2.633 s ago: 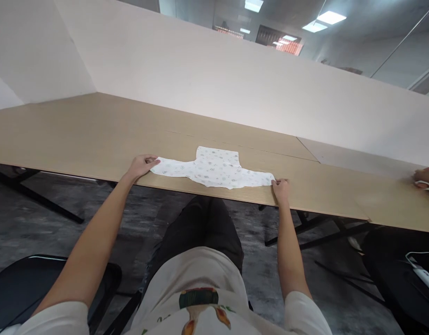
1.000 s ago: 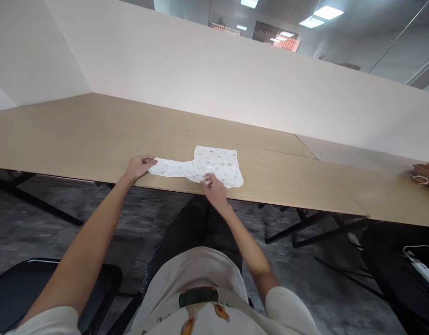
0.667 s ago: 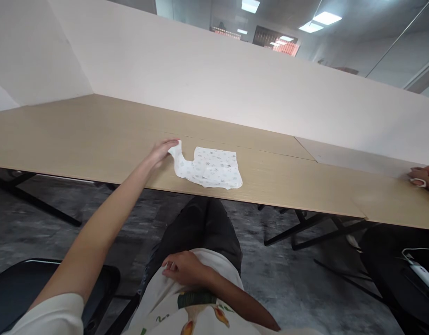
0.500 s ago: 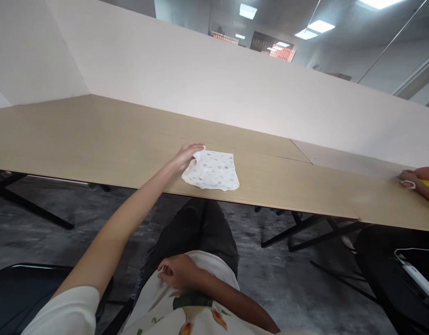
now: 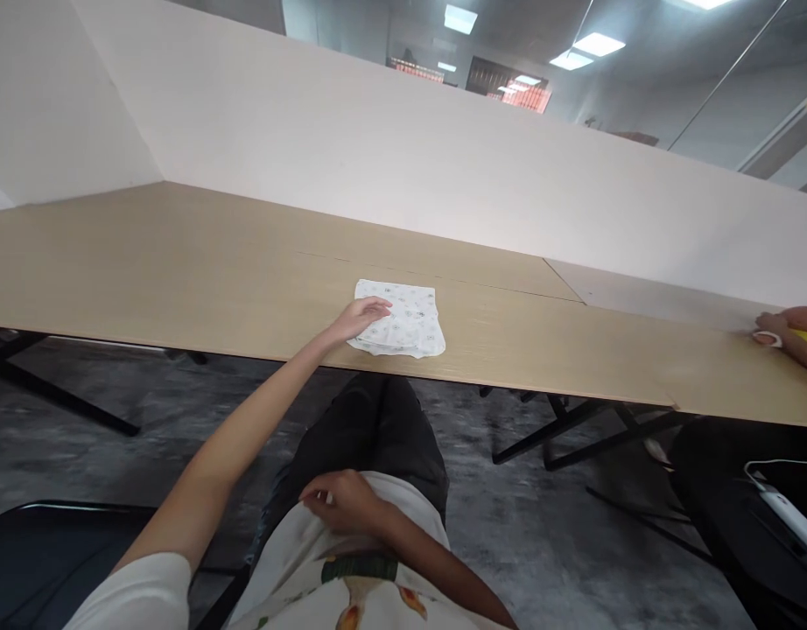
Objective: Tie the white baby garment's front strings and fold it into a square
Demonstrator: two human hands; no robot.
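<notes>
A folded white cloth (image 5: 407,319) with a small scattered print lies flat near the front edge of the table. My left hand (image 5: 364,317) rests on its left part with fingers stretched out and not gripping it. Under the palm, a bit of the cloth is hidden. My right hand (image 5: 341,500) lies against the front of my shirt at the waist, fingers loosely curled, with nothing visible in them.
The long wooden table (image 5: 199,262) runs along a low white wall (image 5: 377,175). At the far right another person's hand (image 5: 771,325) rests on the tabletop. A black chair (image 5: 55,560) stands at lower left; a white power strip (image 5: 794,521) lies on a dark seat at lower right.
My left hand has let go of the cloth's upper left corner and moved down onto its left part. That corner, lifted before, now lies flat. My right hand stays at my waist.
</notes>
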